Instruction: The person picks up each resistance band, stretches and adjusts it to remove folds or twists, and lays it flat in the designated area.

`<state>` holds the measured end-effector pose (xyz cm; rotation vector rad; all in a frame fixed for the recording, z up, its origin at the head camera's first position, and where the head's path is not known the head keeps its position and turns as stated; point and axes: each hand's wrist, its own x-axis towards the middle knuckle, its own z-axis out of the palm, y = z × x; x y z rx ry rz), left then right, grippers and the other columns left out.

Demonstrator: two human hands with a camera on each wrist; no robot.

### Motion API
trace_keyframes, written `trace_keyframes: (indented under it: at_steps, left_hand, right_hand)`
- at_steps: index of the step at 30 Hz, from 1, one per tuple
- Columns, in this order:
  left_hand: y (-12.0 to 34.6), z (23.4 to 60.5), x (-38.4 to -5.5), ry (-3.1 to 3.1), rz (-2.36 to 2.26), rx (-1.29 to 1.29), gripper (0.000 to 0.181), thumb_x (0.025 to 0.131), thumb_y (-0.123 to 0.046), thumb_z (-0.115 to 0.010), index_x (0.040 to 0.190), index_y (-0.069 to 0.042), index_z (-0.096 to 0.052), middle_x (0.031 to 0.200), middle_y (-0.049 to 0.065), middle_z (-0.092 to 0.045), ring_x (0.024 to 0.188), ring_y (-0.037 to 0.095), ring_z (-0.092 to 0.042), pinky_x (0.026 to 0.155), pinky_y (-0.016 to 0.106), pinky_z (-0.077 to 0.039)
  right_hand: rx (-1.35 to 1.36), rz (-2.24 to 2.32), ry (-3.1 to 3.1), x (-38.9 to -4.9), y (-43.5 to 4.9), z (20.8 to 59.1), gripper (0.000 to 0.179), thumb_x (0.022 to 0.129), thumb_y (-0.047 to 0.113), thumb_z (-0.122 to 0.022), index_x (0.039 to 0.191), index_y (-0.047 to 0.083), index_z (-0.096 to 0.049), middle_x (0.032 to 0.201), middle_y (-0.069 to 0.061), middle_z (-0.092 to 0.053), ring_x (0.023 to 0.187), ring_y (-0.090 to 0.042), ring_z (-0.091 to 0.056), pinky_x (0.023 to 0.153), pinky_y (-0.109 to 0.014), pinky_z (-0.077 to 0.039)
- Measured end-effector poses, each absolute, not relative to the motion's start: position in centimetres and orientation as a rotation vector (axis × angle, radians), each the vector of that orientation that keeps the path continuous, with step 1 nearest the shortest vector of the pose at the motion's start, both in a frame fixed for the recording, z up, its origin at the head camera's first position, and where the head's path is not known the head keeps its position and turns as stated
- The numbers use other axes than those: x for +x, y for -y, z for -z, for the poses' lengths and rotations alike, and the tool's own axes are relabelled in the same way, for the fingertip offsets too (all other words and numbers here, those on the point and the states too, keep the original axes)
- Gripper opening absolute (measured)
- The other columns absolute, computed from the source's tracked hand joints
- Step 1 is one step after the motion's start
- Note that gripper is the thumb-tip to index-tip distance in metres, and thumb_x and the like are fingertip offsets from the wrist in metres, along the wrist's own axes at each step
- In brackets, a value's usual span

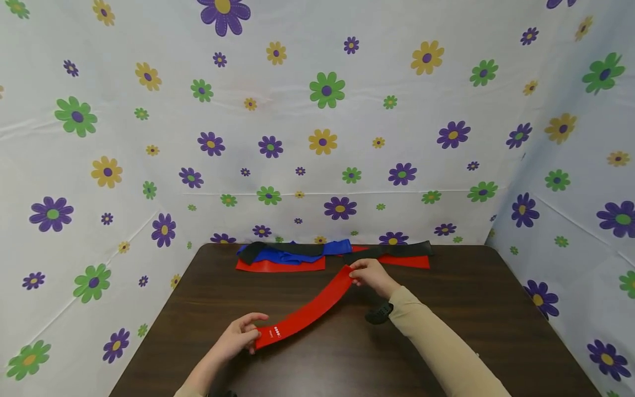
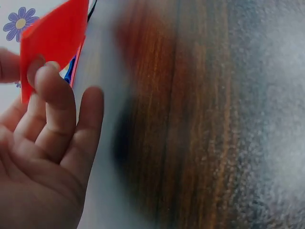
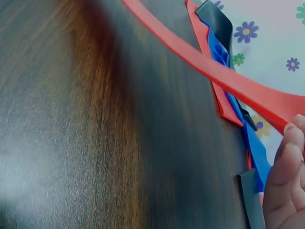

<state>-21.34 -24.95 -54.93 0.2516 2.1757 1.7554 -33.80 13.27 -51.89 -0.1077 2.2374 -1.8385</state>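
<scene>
With the fingers of the left hand (image 1: 241,334) and right hand (image 1: 375,277) pinched closed on opposite ends, the flat red rubbery strip (image 1: 311,311) sagging above the dark brown wood-grain desk (image 1: 342,364) is best drawn level, gently and evenly, to avoid twisting.

The left hand (image 1: 239,334) pinches nearer the left edge of the bench (image 1: 486,309), the right hand (image 1: 373,275) nearer its back edge.
</scene>
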Motion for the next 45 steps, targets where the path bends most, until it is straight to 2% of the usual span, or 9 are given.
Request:
trace_keyframes:
  at_steps: [4, 10, 14, 18, 24, 30, 35, 40, 45]
  left_hand:
    - [24.6, 55.2, -21.1, -2.125, -1.704, 0.385, 0.042, 0.086, 0.004, -0.052, 0.127, 0.008, -0.045, 0.063, -0.001, -0.049, 0.047, 0.011, -0.048, 0.048, 0.025, -0.047]
    - [23.9, 55.4, -21.1, -2.065, -1.668, 0.437, 0.039, 0.083, 0.005, -0.050, 0.122, 0.006, -0.045, 0.066, 0.003, -0.055, 0.045, 0.011, -0.047, 0.046, 0.023, -0.046]
    - [23.6, 55.4, -21.2, -2.060, -1.661, 0.425, 0.039, 0.084, 0.005, -0.052, 0.123, 0.004, -0.047, 0.067, 0.003, -0.055, 0.047, 0.011, -0.047, 0.047, 0.024, -0.047]
    - [23.1, 55.3, -21.4, -2.054, -1.633, 0.424, 0.036, 0.086, 0.002, -0.055, 0.121, 0.004, -0.050, 0.069, 0.003, -0.056, 0.048, 0.012, -0.047, 0.048, 0.024, -0.047]
    - [22.4, 55.3, -21.5, -2.042, -1.583, 0.425, 0.027, 0.088, -0.001, -0.058, 0.114, 0.004, -0.055, 0.073, 0.005, -0.061, 0.048, 0.013, -0.050, 0.049, 0.025, -0.049]
    - [22.3, 55.5, -21.4, -2.002, -1.587, 0.424, 0.027, 0.089, -0.002, -0.059, 0.114, 0.006, -0.056, 0.074, 0.004, -0.060, 0.050, 0.012, -0.051, 0.052, 0.025, -0.050]
    - [22.6, 55.6, -21.0, -1.951, -1.589, 0.425, 0.028, 0.091, -0.005, -0.061, 0.115, 0.007, -0.056, 0.077, 0.004, -0.061, 0.054, 0.012, -0.053, 0.054, 0.025, -0.051]
    - [22.6, 55.7, -20.8, -1.933, -1.590, 0.432, 0.028, 0.092, -0.006, -0.061, 0.115, 0.007, -0.056, 0.079, 0.005, -0.062, 0.057, 0.013, -0.054, 0.055, 0.026, -0.052]
    - [22.5, 55.7, -21.2, -1.922, -1.566, 0.452, 0.025, 0.091, -0.006, -0.062, 0.112, 0.006, -0.058, 0.080, 0.004, -0.063, 0.058, 0.013, -0.055, 0.056, 0.026, -0.052]
  right_hand:
    - [-0.111, 1.803, -2.302, -33.7, -12.8, 51.9, 0.018, 0.086, 0.003, -0.068, 0.103, -0.004, -0.067, 0.075, -0.006, -0.064, 0.061, -0.018, -0.058, 0.061, -0.031, -0.053]
    - [-0.088, 1.819, -2.349, -33.7, -12.5, 51.8, 0.015, 0.087, 0.011, -0.070, 0.100, 0.004, -0.071, 0.076, -0.004, -0.063, 0.065, -0.032, -0.056, 0.060, -0.036, -0.049]
    - [-0.074, 1.851, -2.344, -33.9, -12.3, 51.8, 0.018, 0.088, 0.011, -0.070, 0.104, 0.003, -0.071, 0.078, -0.006, -0.064, 0.060, -0.025, -0.054, 0.057, -0.034, -0.050]
    - [-0.025, 1.878, -2.310, -33.8, -12.4, 51.8, 0.021, 0.089, 0.009, -0.068, 0.109, 0.002, -0.070, 0.085, -0.009, -0.065, 0.057, -0.019, -0.057, 0.059, -0.036, -0.055]
    - [0.008, 1.947, -2.253, -33.5, -12.1, 51.9, 0.023, 0.090, 0.006, -0.066, 0.113, -0.001, -0.068, 0.085, -0.015, -0.066, 0.061, -0.025, -0.064, 0.066, -0.042, -0.057]
    - [0.028, 1.998, -2.229, -33.1, -11.3, 51.9, 0.024, 0.090, 0.004, -0.065, 0.113, -0.002, -0.068, 0.089, -0.015, -0.068, 0.064, -0.028, -0.067, 0.062, -0.035, -0.057]
    - [0.046, 1.998, -2.244, -33.0, -10.8, 52.1, 0.022, 0.090, 0.004, -0.066, 0.111, -0.001, -0.068, 0.089, -0.013, -0.069, 0.071, -0.034, -0.067, 0.062, -0.034, -0.057]
    - [0.067, 2.010, -2.236, -33.0, -10.6, 52.1, 0.021, 0.089, 0.003, -0.067, 0.109, -0.002, -0.069, 0.086, -0.013, -0.069, 0.070, -0.032, -0.068, 0.065, -0.036, -0.057]
    - [0.072, 2.013, -2.243, -33.1, -10.3, 52.1, 0.018, 0.088, 0.003, -0.069, 0.105, -0.002, -0.070, 0.085, -0.013, -0.069, 0.069, -0.025, -0.067, 0.067, -0.035, -0.057]
